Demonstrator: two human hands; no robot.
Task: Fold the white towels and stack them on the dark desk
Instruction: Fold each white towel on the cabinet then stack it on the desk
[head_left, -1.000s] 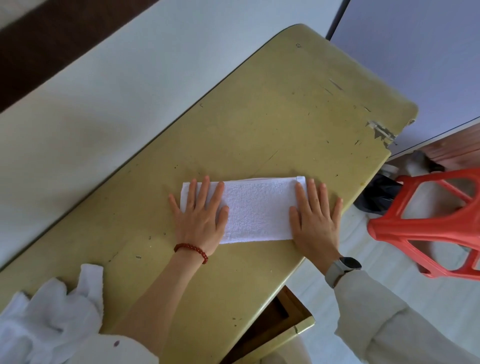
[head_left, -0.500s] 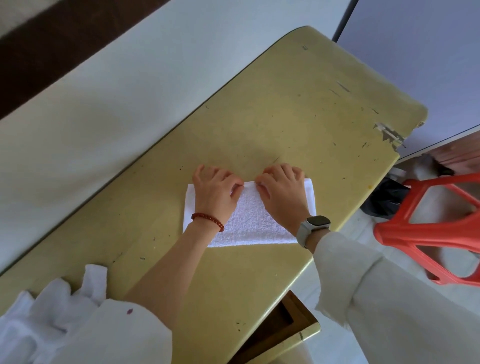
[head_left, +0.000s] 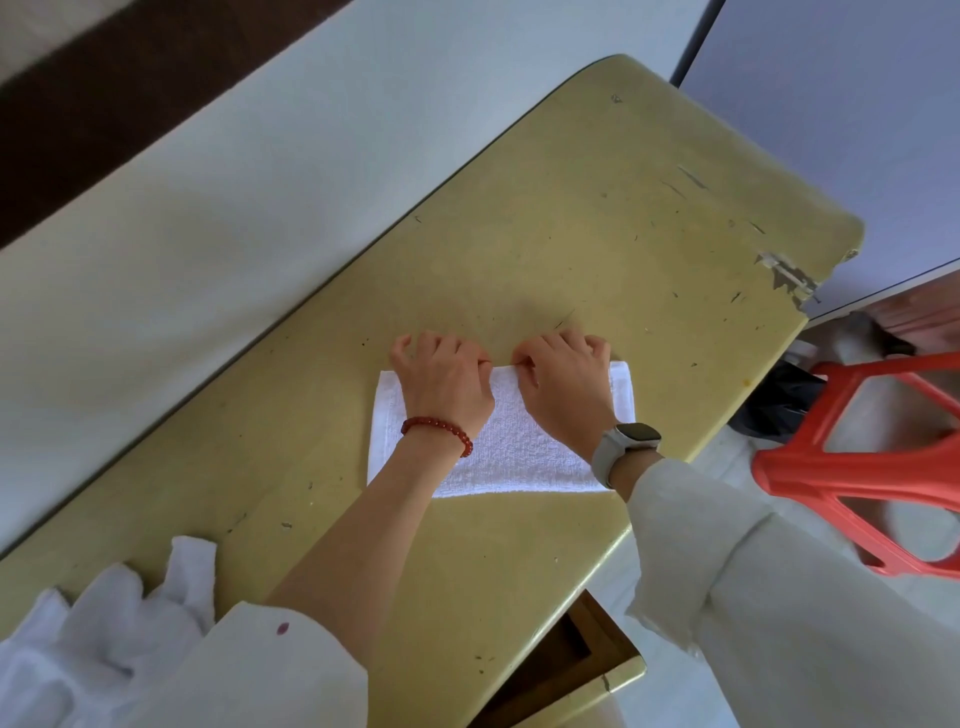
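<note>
Folded white towel (head_left: 519, 447) on desk (head_left: 597, 218), left hand (head_left: 447, 384) and right hand (head_left: 566, 389) grip pinching its far edge, crumpled towels (head_left: 104, 623) nearby

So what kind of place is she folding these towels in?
Probably a plain workroom or classroom, though that's a guess: a worn yellow-green desk with chipped paint, a red plastic stool beside it, and bare pale walls.

Both hands, the left (head_left: 447, 387) and the right (head_left: 563, 389), flat a second ago, now curl over the towel's (head_left: 524, 452) 12 o'clock edge (pinching it).
</note>
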